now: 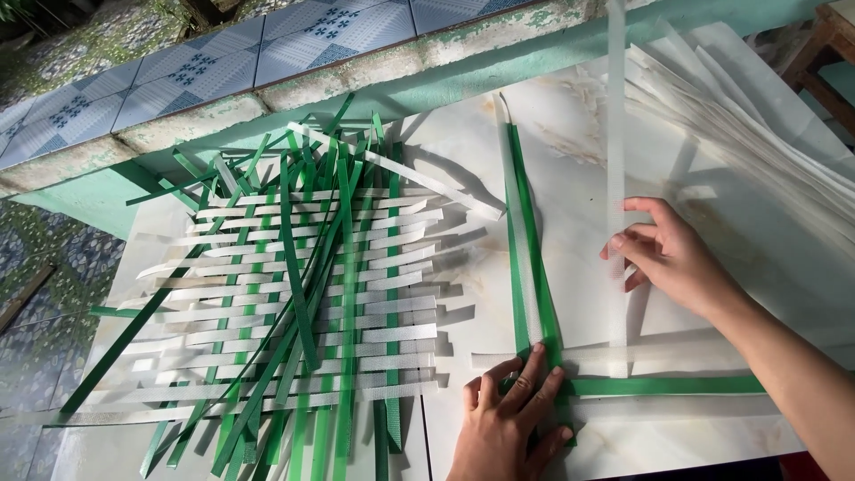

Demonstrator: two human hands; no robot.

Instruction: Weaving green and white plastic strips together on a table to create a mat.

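White strip (pixel 615 178) pinched in my right hand (pixel 670 258), green strips (pixel 533 258) pinned flat under my left hand (pixel 512 414)

My right fingers (pixel 628 242) are closed on the white strip, which runs away from them and down across the horizontal green strip (pixel 663 386); my left fingers (pixel 534 374) lie spread, holding nothing; if that press eases, I judge the crossing could slide askew; the woven mat (pixel 294 312) lies just left of them, the loose white pile (pixel 748 125) beyond my right fingers, the surface (pixel 579 116) between open; its near edge is close under my left wrist.

Two hands (pixel 508 419), one woven mat (pixel 294 303)
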